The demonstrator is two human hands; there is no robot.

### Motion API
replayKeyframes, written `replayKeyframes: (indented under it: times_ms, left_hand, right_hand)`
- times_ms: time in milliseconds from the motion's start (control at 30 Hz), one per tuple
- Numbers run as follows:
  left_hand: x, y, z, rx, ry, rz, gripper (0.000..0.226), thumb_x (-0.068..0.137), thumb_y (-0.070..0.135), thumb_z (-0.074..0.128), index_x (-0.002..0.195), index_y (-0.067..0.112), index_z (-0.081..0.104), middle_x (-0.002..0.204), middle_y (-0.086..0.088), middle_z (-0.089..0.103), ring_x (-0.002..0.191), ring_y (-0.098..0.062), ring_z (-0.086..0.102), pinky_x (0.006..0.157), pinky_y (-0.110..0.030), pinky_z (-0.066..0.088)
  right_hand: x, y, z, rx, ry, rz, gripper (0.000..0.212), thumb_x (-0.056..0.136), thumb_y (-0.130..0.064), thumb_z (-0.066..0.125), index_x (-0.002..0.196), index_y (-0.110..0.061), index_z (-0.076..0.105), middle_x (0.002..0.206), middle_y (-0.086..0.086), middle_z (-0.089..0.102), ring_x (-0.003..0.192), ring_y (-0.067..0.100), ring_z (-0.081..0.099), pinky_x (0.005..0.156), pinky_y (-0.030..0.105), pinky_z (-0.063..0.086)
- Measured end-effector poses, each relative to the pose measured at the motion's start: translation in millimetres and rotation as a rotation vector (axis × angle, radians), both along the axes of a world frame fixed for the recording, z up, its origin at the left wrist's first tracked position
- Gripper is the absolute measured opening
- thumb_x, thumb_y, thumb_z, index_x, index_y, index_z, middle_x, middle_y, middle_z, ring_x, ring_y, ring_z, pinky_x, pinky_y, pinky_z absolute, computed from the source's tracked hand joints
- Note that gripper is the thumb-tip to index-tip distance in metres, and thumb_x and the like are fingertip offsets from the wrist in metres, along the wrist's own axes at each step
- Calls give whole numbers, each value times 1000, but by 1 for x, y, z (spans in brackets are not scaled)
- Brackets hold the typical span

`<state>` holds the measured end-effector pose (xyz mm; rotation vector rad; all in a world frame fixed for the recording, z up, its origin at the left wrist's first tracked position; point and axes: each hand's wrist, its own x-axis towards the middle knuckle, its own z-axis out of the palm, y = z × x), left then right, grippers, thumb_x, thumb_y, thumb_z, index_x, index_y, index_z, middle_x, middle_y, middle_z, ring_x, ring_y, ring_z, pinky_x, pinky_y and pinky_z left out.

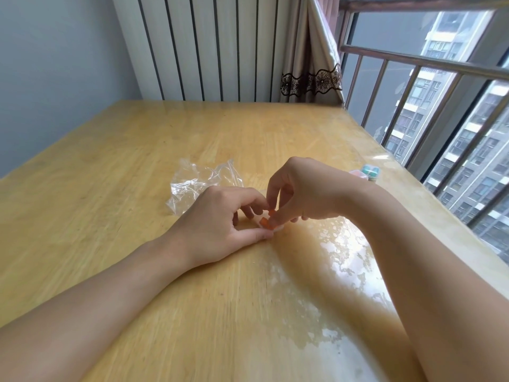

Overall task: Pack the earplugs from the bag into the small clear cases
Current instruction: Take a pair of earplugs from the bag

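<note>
At the centre of the frame we can barely make out the small clear case [271, 226]: the fingers of the left hand [220, 216] and right hand [303, 188] cover most of it, and we cannot tell whether its lid is open. Two orange earplugs [265, 222] show only in part. At right, another case [367, 172] with teal pieces sits half hidden behind the right wrist. Both forearms are cut off by the bottom edge.

The bag [202, 183] lies on the table [110, 161] behind the left hand [220, 216], cases [366, 172] far right.
</note>
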<state>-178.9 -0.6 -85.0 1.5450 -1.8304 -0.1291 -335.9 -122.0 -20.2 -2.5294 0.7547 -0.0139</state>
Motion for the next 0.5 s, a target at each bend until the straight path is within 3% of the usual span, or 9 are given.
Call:
replayKeyframes:
  times_ms: [167,333,500]
  left_hand:
    - [1,-1,1,-17,-27,-20,15,78,33,84,91,25,80,85,13,72,76,-9,66,60,-26,54]
    - [-1,0,1,-4,17,-2,15,83,39,79,94,30,82,89,14,72,73,-11,65,61,-27,54]
    - [-3,0,-1,1,32,64,11,89,20,75,88,29,82,88,16,71,71,-5,62,61,-12,45]
  right_hand:
    - [0,0,-2,67,-32,2,20,72,-31,90,85,-22,78,66,1,75,55,8,65,58,26,55]
    - [-4,-7,1,159,-20,-5,17,77,-26,86,93,-25,80,66,-9,75,65,6,73,78,34,61]
    - [0,-5,-4,170,-46,-7,24,68,-32,93,85,-25,78,58,-11,68,55,6,65,63,27,54]
